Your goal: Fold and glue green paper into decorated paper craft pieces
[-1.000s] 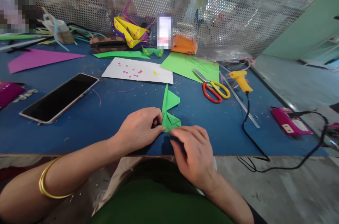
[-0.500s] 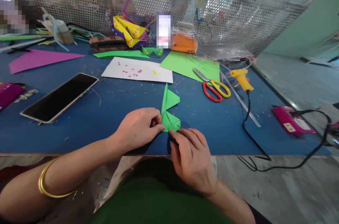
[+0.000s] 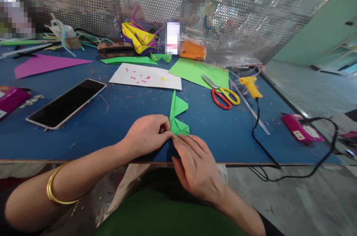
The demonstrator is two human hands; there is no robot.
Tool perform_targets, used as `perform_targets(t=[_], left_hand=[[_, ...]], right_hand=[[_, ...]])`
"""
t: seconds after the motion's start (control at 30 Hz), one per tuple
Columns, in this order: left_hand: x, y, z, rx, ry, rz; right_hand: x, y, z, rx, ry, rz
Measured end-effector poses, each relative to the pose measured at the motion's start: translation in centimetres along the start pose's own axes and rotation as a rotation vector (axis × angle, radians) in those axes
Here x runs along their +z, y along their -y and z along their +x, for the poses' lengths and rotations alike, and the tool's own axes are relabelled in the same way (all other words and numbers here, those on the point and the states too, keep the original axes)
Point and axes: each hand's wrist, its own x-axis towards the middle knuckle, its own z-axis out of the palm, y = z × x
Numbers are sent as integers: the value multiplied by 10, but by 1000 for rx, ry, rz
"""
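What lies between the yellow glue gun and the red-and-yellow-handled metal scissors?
In the head view, a thin, pale, straight strip runs between the scissors and glue gun.

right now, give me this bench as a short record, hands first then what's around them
left hand: touching the near left edge of the folded green paper
right hand: at that paper's near end, beside the left thumb
scissors: red and yellow handles, blades over the light green sheet
hot glue gun: yellow, right of the scissors
white paper: pink and yellow dots, beyond the folded piece
smartphone: lying flat, screen dark, at left
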Motion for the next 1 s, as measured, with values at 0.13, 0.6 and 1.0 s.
perform_targets(t=[0.13,0.6,1.0], left_hand=[[-3,1,1,-2,21,7],[-2,0,5,-95,-61,-17],[-1,-5,9,-144,-71,43]], right_hand=[[8,1,1,9,14,2],[13,-2,-6,-15,46,-43],[11,1,-2,-33,89,-50]])
